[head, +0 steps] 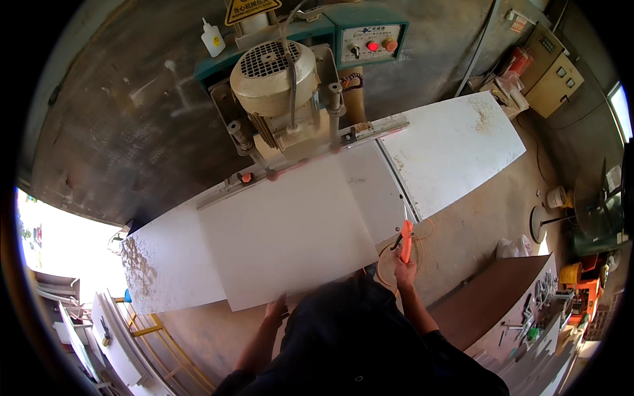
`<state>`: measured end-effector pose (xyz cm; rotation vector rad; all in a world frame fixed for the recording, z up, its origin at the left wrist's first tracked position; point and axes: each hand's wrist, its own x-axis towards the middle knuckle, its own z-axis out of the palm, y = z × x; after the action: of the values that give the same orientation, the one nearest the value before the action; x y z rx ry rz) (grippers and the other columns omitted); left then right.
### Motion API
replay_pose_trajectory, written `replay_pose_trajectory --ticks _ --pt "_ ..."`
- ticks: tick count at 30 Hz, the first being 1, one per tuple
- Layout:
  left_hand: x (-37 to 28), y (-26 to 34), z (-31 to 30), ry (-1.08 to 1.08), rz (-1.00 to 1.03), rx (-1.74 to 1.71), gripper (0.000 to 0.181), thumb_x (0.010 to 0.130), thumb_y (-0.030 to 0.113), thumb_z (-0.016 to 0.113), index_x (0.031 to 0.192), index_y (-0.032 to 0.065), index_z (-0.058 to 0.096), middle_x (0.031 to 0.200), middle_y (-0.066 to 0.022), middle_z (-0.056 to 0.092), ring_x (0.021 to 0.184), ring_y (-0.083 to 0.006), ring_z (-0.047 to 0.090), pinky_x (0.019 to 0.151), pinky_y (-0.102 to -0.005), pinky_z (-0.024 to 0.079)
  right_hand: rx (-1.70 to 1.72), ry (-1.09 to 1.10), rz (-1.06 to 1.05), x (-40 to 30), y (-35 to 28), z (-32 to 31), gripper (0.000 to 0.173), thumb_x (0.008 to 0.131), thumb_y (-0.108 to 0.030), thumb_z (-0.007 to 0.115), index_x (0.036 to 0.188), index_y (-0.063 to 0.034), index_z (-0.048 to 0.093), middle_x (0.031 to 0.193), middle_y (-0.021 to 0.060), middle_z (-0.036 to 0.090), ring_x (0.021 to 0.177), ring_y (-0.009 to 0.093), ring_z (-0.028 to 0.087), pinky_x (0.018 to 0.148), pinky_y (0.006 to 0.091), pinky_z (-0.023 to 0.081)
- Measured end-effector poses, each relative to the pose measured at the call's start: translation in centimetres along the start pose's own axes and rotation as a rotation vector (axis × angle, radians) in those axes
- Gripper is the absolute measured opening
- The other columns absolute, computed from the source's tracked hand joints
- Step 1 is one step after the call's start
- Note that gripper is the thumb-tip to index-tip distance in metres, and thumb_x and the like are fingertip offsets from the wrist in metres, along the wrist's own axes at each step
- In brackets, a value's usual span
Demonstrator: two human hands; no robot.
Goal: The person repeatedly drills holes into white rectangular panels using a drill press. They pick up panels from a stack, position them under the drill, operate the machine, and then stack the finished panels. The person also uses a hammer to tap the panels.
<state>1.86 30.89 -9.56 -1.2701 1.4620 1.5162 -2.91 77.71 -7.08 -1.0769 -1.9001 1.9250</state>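
Note:
A large white panel (287,232) lies on the machine's white work table (183,247), and its front edge overhangs on my side. My left hand (277,309) is at that front edge, thumb tip close to it and fingers loosely apart; whether it touches the panel is unclear. In my right hand (405,272) is an orange air blow gun (406,242), its thin metal nozzle pointing away from me over the table, near a dark gap (398,180) in the top. Along the panel's far side runs a metal fence (297,166).
Behind the fence stands a machine head with a motor (272,74). A control box (371,44) with a red light and a white squeeze bottle (213,38) are above. An orange hose (384,270) coils below. At right are a tool-covered bench (525,307) and a fan (540,222).

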Motion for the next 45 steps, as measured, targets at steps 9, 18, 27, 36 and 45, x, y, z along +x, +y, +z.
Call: replay_pose_trajectory --ticks 9,18,27,36,45 --pt "-9.3 5.7 15.2 0.213 1.200 1.380 0.109 0.067 0.024 0.090 0.154 0.0045 0.028 0.159 -0.0259 0.020 0.146 -0.0514 0.020 0.120 -0.0598 0.023 0.468 -0.242 0.095 -3.6 -15.4 -17.1 0.076 0.097 -0.017 0.062 0.163 -0.0120 0.024 0.154 0.0174 0.048 0.080 0.016 0.069 0.082 0.0362 0.057" --pt "-5.4 5.1 21.9 0.496 0.898 1.703 0.125 0.071 0.025 0.089 0.164 0.0142 0.007 0.167 -0.0285 0.004 0.150 -0.0570 0.011 0.123 -0.0597 0.020 0.607 -0.226 -0.182 -1.6 -15.1 -29.5 0.086 0.093 -0.018 0.068 0.163 -0.0080 0.019 0.149 0.0164 0.049 0.065 0.012 0.046 0.080 0.0391 0.056" --pt "-6.7 5.3 23.7 0.507 0.823 1.682 0.119 0.076 0.014 0.084 0.165 0.0154 0.004 0.168 -0.0254 0.002 0.152 -0.0542 0.011 0.125 -0.0548 0.020 0.756 -0.690 0.121 -2.7 -7.5 -34.6 0.092 0.080 -0.032 0.082 0.153 -0.0005 0.036 0.086 0.0083 0.055 0.049 0.008 0.046 0.061 0.0308 0.061" --pt "-5.5 4.3 23.3 0.522 0.761 1.651 0.115 0.078 0.011 0.079 0.165 0.0164 0.003 0.169 -0.0257 0.000 0.152 -0.0531 0.010 0.124 -0.0556 0.019 0.645 -0.595 0.178 -2.4 -6.1 -34.5 0.079 0.084 -0.027 0.078 0.147 0.0032 0.041 0.106 0.0104 0.059 0.101 0.026 0.061 0.092 0.0434 0.056" --pt "-4.5 4.7 22.4 0.509 0.909 1.569 0.096 0.084 0.006 0.067 0.163 0.0142 0.014 0.167 -0.0283 0.004 0.150 -0.0581 0.014 0.123 -0.0590 0.020 0.467 -0.796 0.216 0.3 -8.8 -29.5 0.054 0.092 -0.010 0.066 0.143 -0.0017 0.048 0.148 0.0204 0.052 0.140 0.037 0.048 0.115 0.0555 0.041"
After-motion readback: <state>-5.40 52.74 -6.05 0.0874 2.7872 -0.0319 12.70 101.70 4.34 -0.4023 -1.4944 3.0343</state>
